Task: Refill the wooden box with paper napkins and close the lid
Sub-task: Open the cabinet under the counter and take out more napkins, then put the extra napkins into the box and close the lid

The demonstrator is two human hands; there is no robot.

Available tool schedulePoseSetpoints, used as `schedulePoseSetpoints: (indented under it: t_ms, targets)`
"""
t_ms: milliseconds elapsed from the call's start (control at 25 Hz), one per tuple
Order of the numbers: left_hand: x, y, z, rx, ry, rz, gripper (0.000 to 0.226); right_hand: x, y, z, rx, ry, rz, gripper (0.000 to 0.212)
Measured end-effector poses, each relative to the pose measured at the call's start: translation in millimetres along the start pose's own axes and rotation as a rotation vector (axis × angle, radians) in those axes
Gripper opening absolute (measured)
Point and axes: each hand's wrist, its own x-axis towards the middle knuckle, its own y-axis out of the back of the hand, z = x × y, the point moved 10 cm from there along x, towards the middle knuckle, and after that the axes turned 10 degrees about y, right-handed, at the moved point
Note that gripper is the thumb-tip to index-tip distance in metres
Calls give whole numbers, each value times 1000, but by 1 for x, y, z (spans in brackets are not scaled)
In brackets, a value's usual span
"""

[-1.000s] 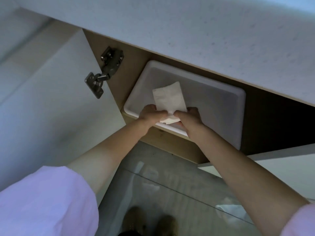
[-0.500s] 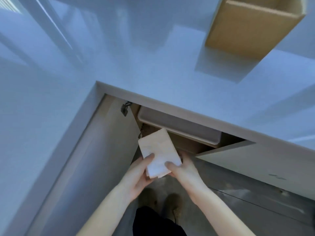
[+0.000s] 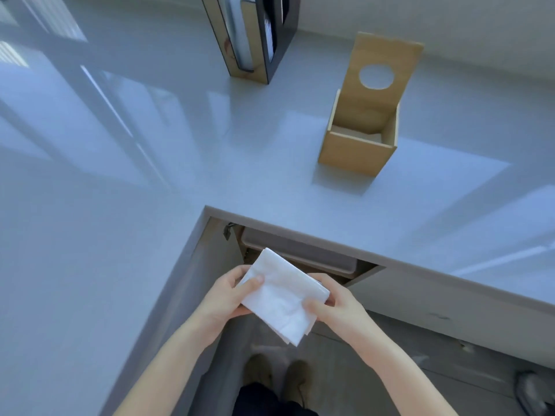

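A person stands at the inner corner of a pale, glossy bench [image 3: 150, 190], looking down at both hands. The left hand [image 3: 223, 298] and the right hand [image 3: 336, 307] hold a small stack of white paper napkins [image 3: 280, 295] between them, below the bench edge, at about 6 o'clock in the view. The left grip is clamped on the stack's left edge, thumb on top and fingers beneath; the right grip is clamped on its right edge in the same way. The stack tilts, its far corner pointing toward 11 o'clock.

The wooden box [image 3: 357, 145] stands on the bench at about 1 o'clock from the hands, well apart from them. Its lid [image 3: 384, 64] is raised upright at the back, showing a round hole, and something white lies low inside the box.

Just beyond the napkins, under the bench, an open cabinet shows the rim of a grey tub [image 3: 300, 253]. A dark upright holder [image 3: 255, 37] stands on the bench at 12 o'clock. The person's shoes [image 3: 276, 376] show on the floor below.
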Motion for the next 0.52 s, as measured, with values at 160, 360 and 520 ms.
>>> schedulePoseSetpoints:
  t_ms: [160, 360, 520]
  targets:
    - [-22, -6, 50, 57, -110, -64, 15, -11, 22, -29, 171, 30, 162, 36]
    - [-40, -13, 108, 11, -224, -112, 23, -6, 36, -59, 437, 71, 260, 19]
    - [-43, -16, 139, 18, -255, -99, 27, -1, 53, -80, 472, 139, 317, 16]
